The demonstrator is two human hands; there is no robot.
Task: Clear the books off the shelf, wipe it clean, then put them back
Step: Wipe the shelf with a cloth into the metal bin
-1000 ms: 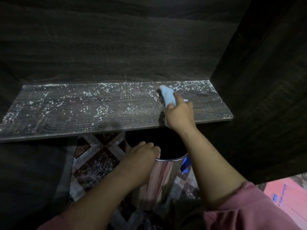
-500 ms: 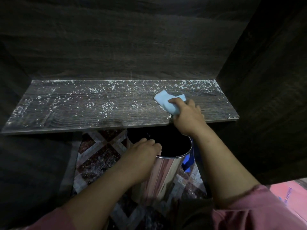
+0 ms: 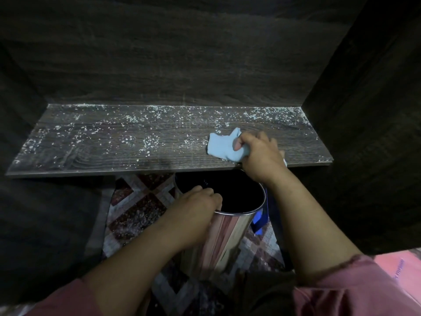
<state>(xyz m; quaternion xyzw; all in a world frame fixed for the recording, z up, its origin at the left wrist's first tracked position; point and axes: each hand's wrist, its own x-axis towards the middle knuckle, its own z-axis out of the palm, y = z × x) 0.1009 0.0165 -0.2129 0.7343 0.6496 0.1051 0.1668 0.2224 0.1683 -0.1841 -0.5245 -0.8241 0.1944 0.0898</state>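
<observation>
The dark wooden shelf (image 3: 114, 147) is bare of books and strewn with white crumbs, thickest along its back edge and on its left half. My right hand (image 3: 259, 153) grips a light blue cloth (image 3: 224, 147) and presses it on the shelf's right part, near the front edge. Below the shelf's front edge my left hand (image 3: 196, 206) grips the rim of a shiny metal bin (image 3: 227, 236), whose dark opening sits under the edge. No books are in view.
Dark wooden panels close the shelf in at the back (image 3: 182, 65) and on the right (image 3: 364, 133). A patterned tiled floor (image 3: 136, 210) with scattered white specks lies below. Something blue (image 3: 258, 220) shows behind the bin, and a pink object (image 3: 401, 270) lies at the lower right.
My right hand has drawn the cloth from the back of the shelf toward the front edge and a little to the right. My left hand keeps its hold on the bin's rim.
</observation>
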